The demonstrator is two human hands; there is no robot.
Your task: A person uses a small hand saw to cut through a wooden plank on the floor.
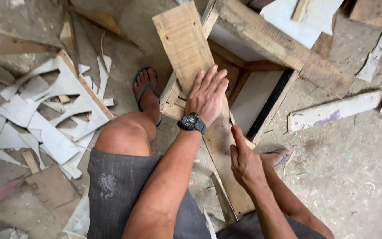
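Plank [190, 53]: we see pale tan wood with faint grain.
Wristwatch [192, 122]: black.
Shorts [116, 186]: dark grey, with a small pale printed figure.
Flip-flop [143, 90]: blue straps.
Offcuts [49, 128]: white.
Floor [354, 177]: we note dusty grey concrete.
Marker [233, 132]: red.

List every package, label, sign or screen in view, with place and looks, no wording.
Wristwatch: on the left hand pressing the wooden plank; round dark face, black strap.
Emblem: pale printed figure on the grey shorts, left thigh.
No packages or signs.
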